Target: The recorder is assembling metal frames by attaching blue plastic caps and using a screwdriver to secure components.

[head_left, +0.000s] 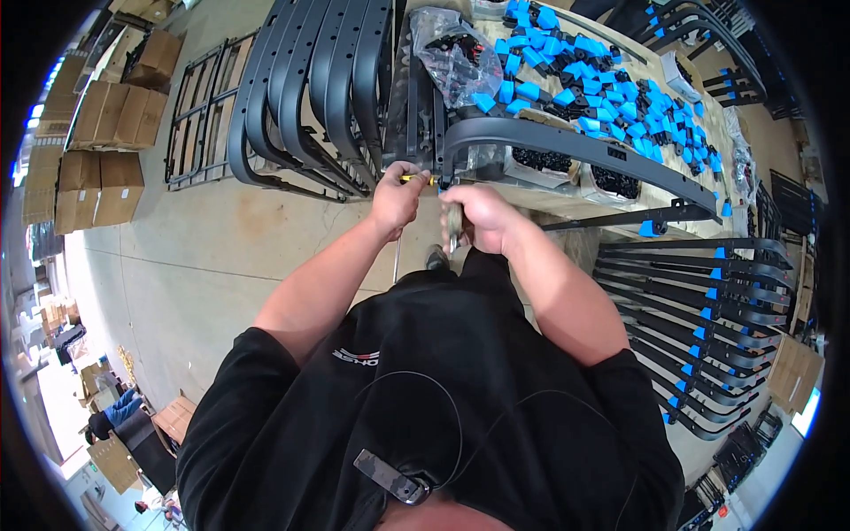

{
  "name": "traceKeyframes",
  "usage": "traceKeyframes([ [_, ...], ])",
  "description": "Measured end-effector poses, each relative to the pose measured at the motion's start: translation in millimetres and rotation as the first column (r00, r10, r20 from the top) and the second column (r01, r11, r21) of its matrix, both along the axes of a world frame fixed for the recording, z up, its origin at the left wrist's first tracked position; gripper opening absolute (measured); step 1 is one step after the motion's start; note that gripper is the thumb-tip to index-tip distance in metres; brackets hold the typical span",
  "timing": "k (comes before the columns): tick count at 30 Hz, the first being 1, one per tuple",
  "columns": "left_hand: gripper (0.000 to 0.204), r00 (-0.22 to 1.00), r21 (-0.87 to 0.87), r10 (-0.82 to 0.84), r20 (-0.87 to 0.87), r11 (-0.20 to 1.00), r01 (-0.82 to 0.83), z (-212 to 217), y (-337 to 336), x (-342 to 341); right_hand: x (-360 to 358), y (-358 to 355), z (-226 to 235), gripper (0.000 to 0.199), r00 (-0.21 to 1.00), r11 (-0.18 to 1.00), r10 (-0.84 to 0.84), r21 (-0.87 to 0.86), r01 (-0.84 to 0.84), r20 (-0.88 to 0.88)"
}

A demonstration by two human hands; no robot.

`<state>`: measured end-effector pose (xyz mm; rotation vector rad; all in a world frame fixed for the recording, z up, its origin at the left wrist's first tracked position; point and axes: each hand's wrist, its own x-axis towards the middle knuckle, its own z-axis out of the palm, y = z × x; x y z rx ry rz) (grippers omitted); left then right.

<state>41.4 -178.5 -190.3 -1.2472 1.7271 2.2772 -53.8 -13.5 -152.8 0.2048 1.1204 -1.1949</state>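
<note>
My left hand (397, 202) pinches yellow piece (413, 179) near black frame (567, 142); my right hand (485, 215) wraps tool (455, 223). Best keep piece straight, wrists steady.

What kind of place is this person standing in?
It looks like a workshop or small factory. There's a big pile of blue-and-black parts on a bench, many matching dark metal frames standing in a row, and stacks of cardboard boxes along the left side.
</note>
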Motion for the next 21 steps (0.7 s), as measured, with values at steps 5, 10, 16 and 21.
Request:
traceKeyframes([
  [5,0.018,0.997,-0.021,-0.027,0.07,0.999,0.028,4,-2,-3,30,-8,-57,0.025,0.138,0.821,0.561,0.57,0.034,-0.816],
  [10,0.018,1.0,0.032,0.004,0.003,0.999,-0.004,7,-3,-2,1,-4,3,0.021,1.0,1.0,0.0,0.022,0.001,-0.028],
  [16,0.017,0.998,0.008,0.013,0.057,1.0,-0.013,5,-5,-8,16,-13,-33,0.03,0.148,0.804,0.595,0.59,-0.078,-0.79],
  [21,0.017,0.999,-0.046,-0.04,0.037,0.998,0.042,8,1,-6,6,-1,-22,0.022,0.977,0.989,0.146,0.018,-0.145,-0.157],
])
